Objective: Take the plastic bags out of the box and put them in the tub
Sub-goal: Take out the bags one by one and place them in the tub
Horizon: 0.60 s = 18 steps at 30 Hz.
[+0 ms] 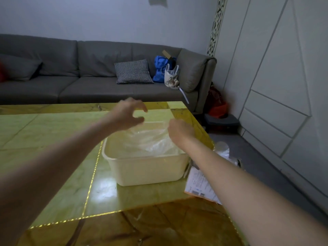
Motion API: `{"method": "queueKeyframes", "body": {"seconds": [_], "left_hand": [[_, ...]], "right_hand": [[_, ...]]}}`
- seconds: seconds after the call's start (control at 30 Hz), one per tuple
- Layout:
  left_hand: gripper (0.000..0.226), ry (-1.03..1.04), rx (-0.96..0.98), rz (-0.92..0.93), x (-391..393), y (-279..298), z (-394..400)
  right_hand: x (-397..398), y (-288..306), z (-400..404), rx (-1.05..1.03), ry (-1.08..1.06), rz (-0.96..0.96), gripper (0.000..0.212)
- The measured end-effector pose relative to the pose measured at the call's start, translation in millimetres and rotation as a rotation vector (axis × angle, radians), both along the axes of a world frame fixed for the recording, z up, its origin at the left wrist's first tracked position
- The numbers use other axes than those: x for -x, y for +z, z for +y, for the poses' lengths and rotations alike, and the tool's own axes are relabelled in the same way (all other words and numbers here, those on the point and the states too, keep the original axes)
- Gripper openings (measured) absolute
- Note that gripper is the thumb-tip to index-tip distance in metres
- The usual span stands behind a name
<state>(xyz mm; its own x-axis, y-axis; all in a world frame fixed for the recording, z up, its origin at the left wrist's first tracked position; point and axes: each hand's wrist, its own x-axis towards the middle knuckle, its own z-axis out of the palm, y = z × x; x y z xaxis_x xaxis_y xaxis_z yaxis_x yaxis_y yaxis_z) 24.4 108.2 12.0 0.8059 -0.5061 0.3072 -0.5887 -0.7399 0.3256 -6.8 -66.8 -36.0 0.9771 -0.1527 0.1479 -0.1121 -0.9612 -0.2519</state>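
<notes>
A cream plastic tub stands on the yellow-green table. A clear plastic bag hangs crumpled into the tub. My right hand grips the bag's upper right edge above the tub's far side. My left hand hovers over the tub's far left corner, its fingers arched and spread apart from the thumb; the bag's top edge reaches the thumb. The cardboard box, with a white label, sits at the table's right edge, partly hidden by my right forearm. More clear plastic shows in it.
A grey sofa runs behind the table, with a checked cushion, a blue bag and a white bag on it. A white panelled wall stands to the right, with grey floor between it and the table.
</notes>
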Motion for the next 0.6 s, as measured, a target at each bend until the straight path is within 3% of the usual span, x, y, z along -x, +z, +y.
{"method": "queueKeyframes", "body": {"seconds": [0.1,0.17,0.33,0.4,0.47,0.53,0.6], "left_hand": [[0.067,-0.035,-0.532,0.367,-1,-28,-17],[0.075,0.010,-0.744,0.509,-6,-48,-20],[0.075,0.008,-0.710,0.546,-19,-71,-25],[0.077,-0.008,-0.676,0.537,-23,-75,-28],[0.080,-0.023,-0.690,0.512,-26,-78,-29],[0.084,-0.024,-0.729,0.508,-27,-81,-28],[0.086,-0.010,-0.742,0.518,-28,-83,-23]], "right_hand": [[2,-8,5,0.191,0.044,0.036,0.028],[0,-8,9,0.309,0.062,0.087,0.030],[-6,29,15,0.469,0.186,0.032,0.028],[-7,31,17,0.327,0.307,0.216,0.024],[-7,19,17,0.259,0.356,0.494,0.037],[-9,4,14,0.415,0.302,0.692,0.053],[-14,-12,11,0.497,0.277,0.751,0.049]]}}
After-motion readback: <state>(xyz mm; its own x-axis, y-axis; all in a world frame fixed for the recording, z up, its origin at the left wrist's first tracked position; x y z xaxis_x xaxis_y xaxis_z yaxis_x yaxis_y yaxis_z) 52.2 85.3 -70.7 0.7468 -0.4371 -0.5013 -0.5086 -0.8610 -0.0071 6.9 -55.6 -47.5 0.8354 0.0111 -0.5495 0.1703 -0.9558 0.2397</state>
